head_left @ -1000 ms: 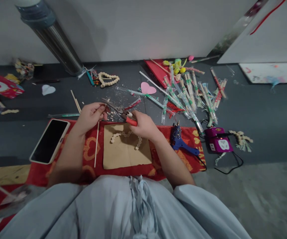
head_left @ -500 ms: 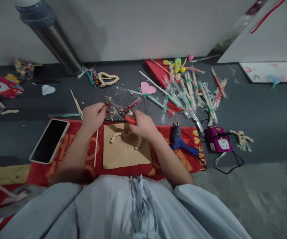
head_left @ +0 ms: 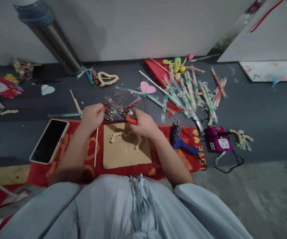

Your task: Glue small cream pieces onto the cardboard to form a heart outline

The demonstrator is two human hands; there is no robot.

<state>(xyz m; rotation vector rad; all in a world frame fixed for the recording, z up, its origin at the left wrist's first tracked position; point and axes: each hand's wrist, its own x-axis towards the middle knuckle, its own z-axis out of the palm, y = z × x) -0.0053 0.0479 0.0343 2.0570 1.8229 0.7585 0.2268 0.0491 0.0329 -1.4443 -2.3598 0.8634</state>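
Note:
My right hand [head_left: 144, 123] is closed around the handles of red-handled pliers [head_left: 119, 109], whose jaws point left, toward my other hand. My left hand [head_left: 93, 116] is pinched shut at the jaw tips; whatever its fingers hold is too small and hidden to make out. Under my right hand lies a tan square of card [head_left: 127, 154] with a wavy chain of small pale pieces [head_left: 118, 135] curving across it. A thin wooden stick [head_left: 96, 149] rests beside the card, below my left hand. Pale chips [head_left: 112, 116] are scattered on the dark surface near the pliers.
A blue glue gun [head_left: 180, 141] lies right on the red cloth [head_left: 158, 171], near a purple power socket [head_left: 218, 138]. A phone [head_left: 49, 141] is at left. Behind are wrapped sticks [head_left: 188, 89], a pink paper heart [head_left: 147, 87], a heart-shaped chain [head_left: 100, 79] and a tall flask [head_left: 58, 43].
The pliers' jaws look slightly more closed, and a pale bit seen at their tips no longer shows. Both hands stay in nearly the same place.

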